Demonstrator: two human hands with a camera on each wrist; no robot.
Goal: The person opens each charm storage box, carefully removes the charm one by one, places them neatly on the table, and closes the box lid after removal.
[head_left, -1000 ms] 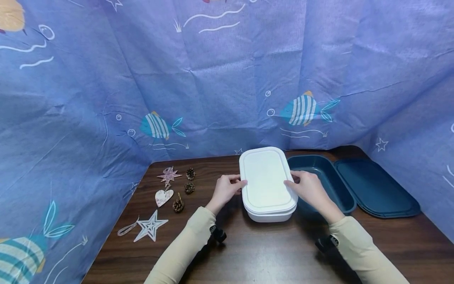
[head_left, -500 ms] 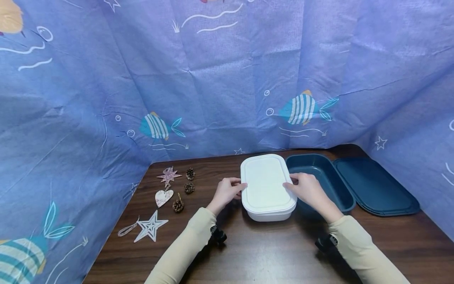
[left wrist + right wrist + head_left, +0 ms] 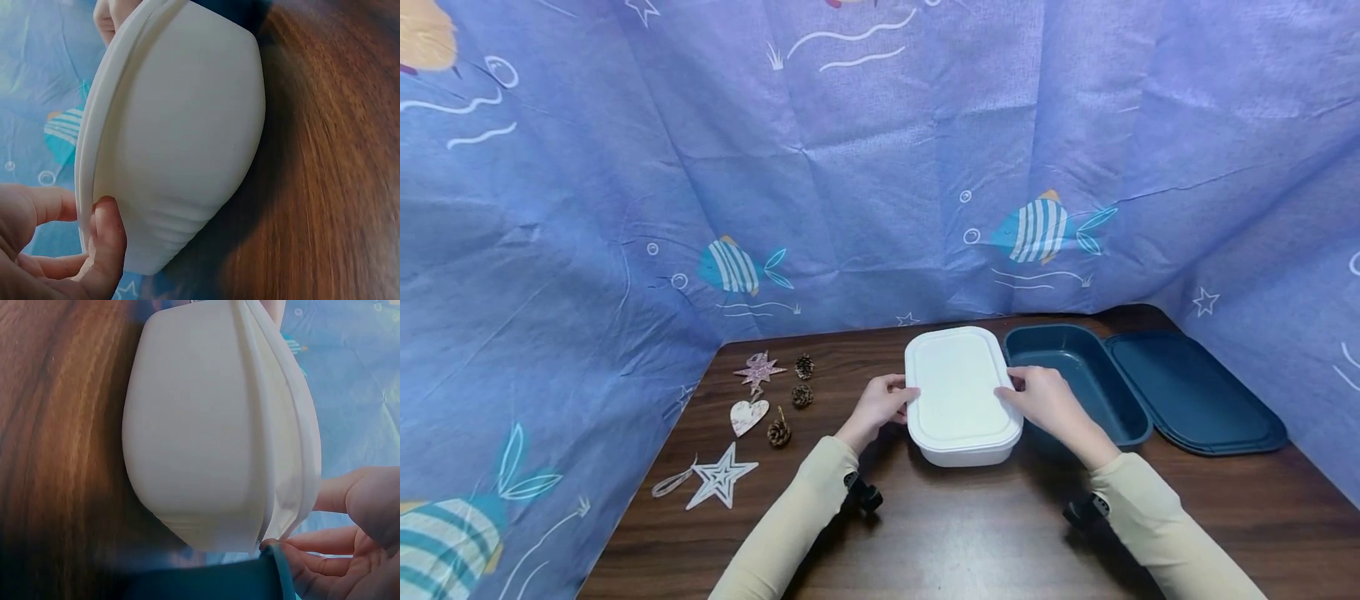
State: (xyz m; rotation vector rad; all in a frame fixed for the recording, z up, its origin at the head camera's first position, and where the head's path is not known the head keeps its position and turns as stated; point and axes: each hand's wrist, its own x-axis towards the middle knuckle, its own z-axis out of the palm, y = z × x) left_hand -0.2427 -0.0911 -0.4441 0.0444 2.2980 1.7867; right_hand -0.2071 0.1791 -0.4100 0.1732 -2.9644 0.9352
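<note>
A white lid [image 3: 962, 383] lies over a white rectangular container [image 3: 967, 457] in the middle of the table. My left hand [image 3: 877, 402] pinches the left edge, thumb on top and fingers below the rim; in the left wrist view lid and rim [image 3: 103, 125] sit close together. On the opposite side my right hand [image 3: 1047, 402] pinches the lid's right edge between thumb and fingers. The right wrist view shows a gap between the lid [image 3: 310, 444] and the container's wall [image 3: 194, 425] on that side. The far side of the container is hidden.
Touching or close on the right is a dark teal container [image 3: 1086, 379], with teal lids [image 3: 1195, 392] stacked beyond it. Left lie a white star [image 3: 721, 477], a heart [image 3: 748, 416], a pink star [image 3: 758, 369] and pine cones [image 3: 778, 432]. A fish-print cloth [image 3: 865, 167] hangs behind.
The white lid's far edge has come down onto the container, and the lid lies flatter than a second ago. Both hands keep their grip and have moved slightly with it.
</note>
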